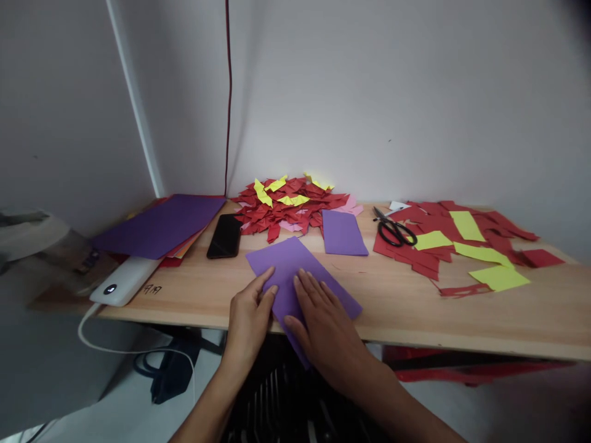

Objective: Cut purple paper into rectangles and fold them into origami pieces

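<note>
A sheet of purple paper lies at an angle at the table's front edge, one corner jutting past it. My left hand grips the sheet's left edge, thumb and index finger on top; its other fingers are partly hidden. Flat on the sheet rests my right hand, fingers stretched out and close together, thumb apart. Just behind, a smaller purple piece lies on the table. Farther back is a heap of folded red paper pieces, with some yellow and pink ones among them.
Black-handled scissors lie beside cut red and yellow paper on the right. A black phone, a stack of coloured sheets and a white power bank with a cable are on the left. A wall borders the wooden table.
</note>
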Demonstrator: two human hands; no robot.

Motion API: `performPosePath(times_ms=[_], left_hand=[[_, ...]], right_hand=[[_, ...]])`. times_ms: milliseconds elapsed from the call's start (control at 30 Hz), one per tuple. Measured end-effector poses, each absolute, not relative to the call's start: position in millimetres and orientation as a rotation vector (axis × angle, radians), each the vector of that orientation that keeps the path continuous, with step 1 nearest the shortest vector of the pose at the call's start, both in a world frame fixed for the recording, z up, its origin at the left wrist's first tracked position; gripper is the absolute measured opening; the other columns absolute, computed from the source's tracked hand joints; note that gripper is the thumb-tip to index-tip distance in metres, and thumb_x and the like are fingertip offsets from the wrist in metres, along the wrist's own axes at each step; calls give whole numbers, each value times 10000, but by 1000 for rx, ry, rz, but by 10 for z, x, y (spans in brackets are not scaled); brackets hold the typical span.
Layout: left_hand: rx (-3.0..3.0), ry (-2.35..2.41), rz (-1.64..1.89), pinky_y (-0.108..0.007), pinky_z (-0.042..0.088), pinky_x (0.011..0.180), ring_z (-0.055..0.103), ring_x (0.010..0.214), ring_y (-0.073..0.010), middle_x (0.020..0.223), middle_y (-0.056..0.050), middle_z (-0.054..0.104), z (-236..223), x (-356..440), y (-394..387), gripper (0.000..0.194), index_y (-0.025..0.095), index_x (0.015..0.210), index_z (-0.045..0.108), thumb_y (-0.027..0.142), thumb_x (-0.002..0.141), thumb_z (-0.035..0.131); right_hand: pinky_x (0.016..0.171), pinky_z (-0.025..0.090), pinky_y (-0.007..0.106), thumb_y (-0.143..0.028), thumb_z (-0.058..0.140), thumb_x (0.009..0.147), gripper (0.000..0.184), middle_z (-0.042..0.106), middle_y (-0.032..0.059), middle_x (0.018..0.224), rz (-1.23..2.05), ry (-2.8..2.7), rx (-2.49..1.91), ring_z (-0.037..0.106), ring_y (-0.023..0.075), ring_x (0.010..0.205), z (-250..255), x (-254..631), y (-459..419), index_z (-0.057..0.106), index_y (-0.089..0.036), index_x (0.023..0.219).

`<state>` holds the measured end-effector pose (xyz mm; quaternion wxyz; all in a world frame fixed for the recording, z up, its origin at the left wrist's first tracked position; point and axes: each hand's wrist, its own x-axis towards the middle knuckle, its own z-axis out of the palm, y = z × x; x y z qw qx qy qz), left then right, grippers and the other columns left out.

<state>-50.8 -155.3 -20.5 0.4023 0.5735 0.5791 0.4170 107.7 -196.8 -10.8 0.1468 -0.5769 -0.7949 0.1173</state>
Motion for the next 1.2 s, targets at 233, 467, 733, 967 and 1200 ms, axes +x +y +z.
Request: performPosePath(times_ms=[233, 467, 733, 967, 1200], left_hand=[[1208, 1295, 891, -299, 523, 741, 659, 691, -188, 707, -41, 706, -103, -478, -1910, 519, 131, 1321, 594, 319, 838, 623], [933, 951, 856, -397, 477, 1008, 645, 1110, -257, 1165, -155, 696, -108, -161, -2252, 781, 69, 1439, 434, 385, 778, 702], [787, 824, 851, -427, 337, 1158, 436, 1372, -280, 1487, -166, 454, -171, -161, -2362, 892, 144, 1519, 291, 353, 783, 749], [760, 720, 806, -444, 324, 1164, 429, 1377, -288, 1532, -182, 378, -246, -270, -2397, 857, 178, 1523, 286, 358, 811, 730], [1103, 805, 415, -378, 578, 817, 728, 907, -233, 1175, -195, 681, 135, -472, -2331, 689, 141, 1491, 360, 417, 903, 588]], right_hand=[[1191, 261, 489, -393, 465, 965, 623, 288, 115, 1567, 293, -2510, -1490, 258, 260, 1461, -221, 1483, -1823, 340, -114, 1508], [1210, 237, 435, -441, 460, 978, 603, 308, 56, 1574, 384, -2773, -1137, 251, 207, 1466, -126, 2139, -1580, 330, -201, 1516], [1177, 311, 459, -369, 397, 1003, 539, 343, 119, 1548, 304, -2596, -1400, 329, 235, 1436, -79, 1731, -1801, 409, -108, 1474], [1175, 307, 481, -311, 366, 1006, 513, 331, 83, 1554, 346, -2524, -1443, 285, 232, 1453, -183, 1596, -1895, 397, -117, 1480], [1163, 325, 500, -248, 444, 966, 532, 337, 93, 1550, 196, -2512, -1399, 309, 246, 1442, -298, 1603, -1952, 395, -115, 1479]])
